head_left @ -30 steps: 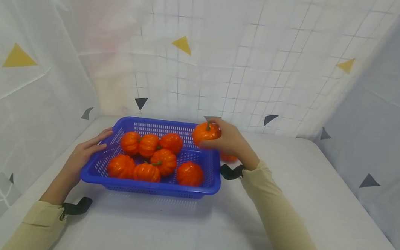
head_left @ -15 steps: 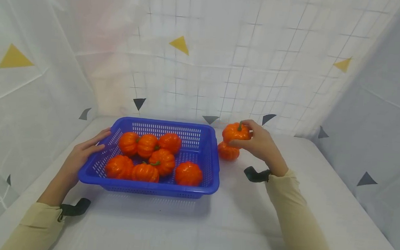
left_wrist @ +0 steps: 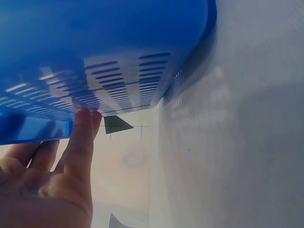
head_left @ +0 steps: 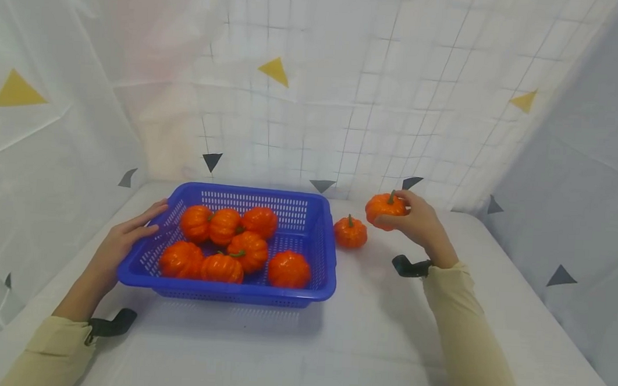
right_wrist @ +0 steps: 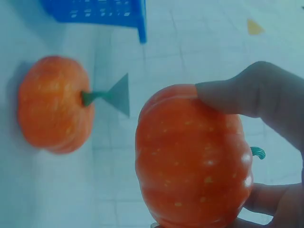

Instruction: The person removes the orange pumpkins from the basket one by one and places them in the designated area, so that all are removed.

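Note:
In the head view, my right hand (head_left: pixel 420 222) grips a small orange pumpkin (head_left: pixel 384 210) with a green stem, raised above the table to the right of the basket. The right wrist view shows the thumb on one side of this pumpkin (right_wrist: pixel 192 156) and fingers on the other. A second pumpkin (head_left: pixel 350 232) sits on the table just beside the basket's right wall. My left hand (head_left: pixel 120 244) holds the left rim of the blue slotted basket (head_left: pixel 230 289). In the left wrist view, fingertips (left_wrist: pixel 83 118) touch the basket's outer wall. Several pumpkins (head_left: pixel 248 251) lie inside the basket.
The white-covered table (head_left: pixel 375 336) extends to the front and right of the basket. A white grid-marked sheet (head_left: pixel 323 129) with yellow and dark triangles hangs behind. Side sheets (head_left: pixel 564 218) stand at left and right. Dark bands (head_left: pixel 410 267) are on both wrists.
My right hand has carried its pumpkin from over the basket's back right corner out to the right, past the pumpkin on the table. My left hand stays at the basket's rim.

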The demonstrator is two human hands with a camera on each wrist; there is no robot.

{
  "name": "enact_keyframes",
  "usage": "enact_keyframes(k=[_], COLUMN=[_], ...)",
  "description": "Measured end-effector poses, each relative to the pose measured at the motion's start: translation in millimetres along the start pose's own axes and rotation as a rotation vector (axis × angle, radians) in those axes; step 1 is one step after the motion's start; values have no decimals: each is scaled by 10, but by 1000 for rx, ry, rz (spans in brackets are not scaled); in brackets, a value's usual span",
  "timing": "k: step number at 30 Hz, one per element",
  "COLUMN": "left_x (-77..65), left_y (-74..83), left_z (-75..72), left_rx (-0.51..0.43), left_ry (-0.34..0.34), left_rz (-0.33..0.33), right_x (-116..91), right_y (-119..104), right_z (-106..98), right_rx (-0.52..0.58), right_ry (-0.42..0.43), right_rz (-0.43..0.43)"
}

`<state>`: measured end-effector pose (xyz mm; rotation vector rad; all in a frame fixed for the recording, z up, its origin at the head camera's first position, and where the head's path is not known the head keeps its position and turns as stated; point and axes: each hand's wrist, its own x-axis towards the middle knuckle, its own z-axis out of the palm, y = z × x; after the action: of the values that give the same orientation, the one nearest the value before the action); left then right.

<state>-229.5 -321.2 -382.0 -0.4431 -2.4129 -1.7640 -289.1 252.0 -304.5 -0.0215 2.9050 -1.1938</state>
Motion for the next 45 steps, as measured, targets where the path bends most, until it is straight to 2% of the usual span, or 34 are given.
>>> enact_keyframes(k=[8,25,34,40,45], left_x=[-7,-10,-9,-9,-1], left_y=[-8,-22,-27,-37,-26], left_z=[-6,-39,-38,-41,-19], left_rx=[37,12,27,28,9], left_ry=[1,-3,-1,-2,4], left_rz=[18,46,18,23,-27], right_x=[92,312,364,350,346], right_y=[194,472,555,587,640], right_z=[-20,115,189,206,230], right_rx=[-22,-44,-63,-68,-70], right_ry=[-21,-51,-86,-105,-113], right_rz=[59,122,116,111,110])
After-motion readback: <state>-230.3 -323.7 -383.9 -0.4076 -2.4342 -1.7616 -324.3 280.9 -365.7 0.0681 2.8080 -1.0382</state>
